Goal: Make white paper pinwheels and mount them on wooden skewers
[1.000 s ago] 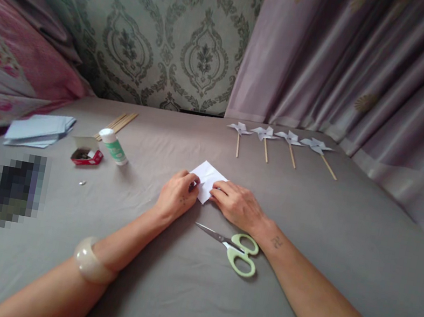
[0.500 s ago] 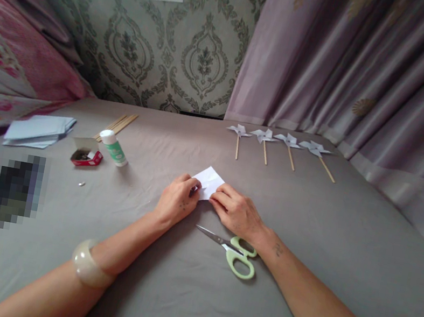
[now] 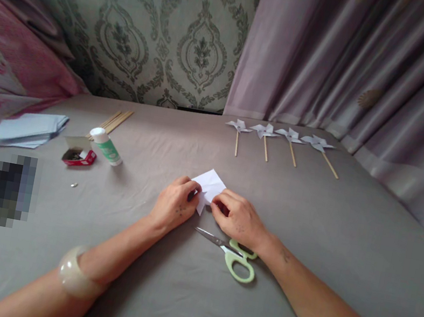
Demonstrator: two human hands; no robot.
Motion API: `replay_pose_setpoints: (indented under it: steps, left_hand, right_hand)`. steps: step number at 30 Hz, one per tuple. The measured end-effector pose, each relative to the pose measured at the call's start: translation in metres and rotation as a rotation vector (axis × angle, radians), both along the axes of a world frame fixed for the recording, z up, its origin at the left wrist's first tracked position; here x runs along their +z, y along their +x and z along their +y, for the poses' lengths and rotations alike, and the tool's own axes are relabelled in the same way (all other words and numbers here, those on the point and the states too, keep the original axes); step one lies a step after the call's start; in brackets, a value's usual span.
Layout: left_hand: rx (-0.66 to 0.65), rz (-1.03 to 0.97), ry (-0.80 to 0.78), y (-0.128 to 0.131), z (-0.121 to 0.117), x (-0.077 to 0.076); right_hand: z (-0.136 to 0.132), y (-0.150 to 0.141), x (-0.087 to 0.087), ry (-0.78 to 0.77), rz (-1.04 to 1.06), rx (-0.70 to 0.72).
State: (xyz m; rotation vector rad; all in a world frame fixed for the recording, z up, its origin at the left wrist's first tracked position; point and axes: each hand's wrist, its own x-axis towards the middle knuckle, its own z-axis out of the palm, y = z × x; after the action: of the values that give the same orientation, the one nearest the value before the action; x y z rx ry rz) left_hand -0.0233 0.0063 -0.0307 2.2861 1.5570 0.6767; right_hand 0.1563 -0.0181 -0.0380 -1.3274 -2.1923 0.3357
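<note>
A small white paper square point(image 3: 210, 181), cut in from a corner, is held just above the cloth between my two hands. My left hand point(image 3: 179, 199) is closed on its left side, with fingertips pinched over a bent flap. My right hand point(image 3: 238, 213) pinches the paper's right side between thumb and fingers. Scissors point(image 3: 230, 252) with pale green handles lie just below my hands, one handle loop partly under my right wrist. Exactly how the fingertips fold the paper is hidden.
Several white paper pinwheels point(image 3: 265, 130) on sticks lie at the back right. To the left are a glue stick point(image 3: 109, 148), a red box point(image 3: 78, 158) of small dark items, wooden sticks point(image 3: 117, 123), a paper stack point(image 3: 30, 129) and a small metal piece point(image 3: 74, 185).
A pointed paper flap now shows below my left fingertips. My right hand has moved slightly right and down along the paper's edge. The whole view has shifted a little.
</note>
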Motion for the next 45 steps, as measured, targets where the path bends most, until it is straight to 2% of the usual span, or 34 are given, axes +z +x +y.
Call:
replay_pose_setpoints:
  steps: [5,11,23,30,39,45]
  left_hand:
    - [0.014,0.024,-0.014,0.001,0.000,0.003]
    - [0.017,0.071,0.008,0.002,-0.001,0.001]
    - [-0.037,0.117,0.065,0.002,0.001,-0.002]
    - [-0.042,0.140,0.059,0.000,0.001,-0.003]
    - [-0.027,0.154,0.066,0.003,0.000,0.001]
    - [-0.025,0.137,0.089,0.001,0.000,-0.001]
  right_hand:
    - [0.004,-0.002,0.000,-0.040,0.081,-0.062]
    - [0.009,-0.006,-0.003,-0.090,0.101,-0.200]
    - [0.017,-0.015,0.005,-0.202,0.013,-0.366]
    - [0.023,-0.014,0.003,-0.268,0.036,-0.403]
    - [0.026,-0.013,-0.001,-0.285,0.062,-0.417]
    - [0.024,-0.013,0.002,-0.295,0.063,-0.413]
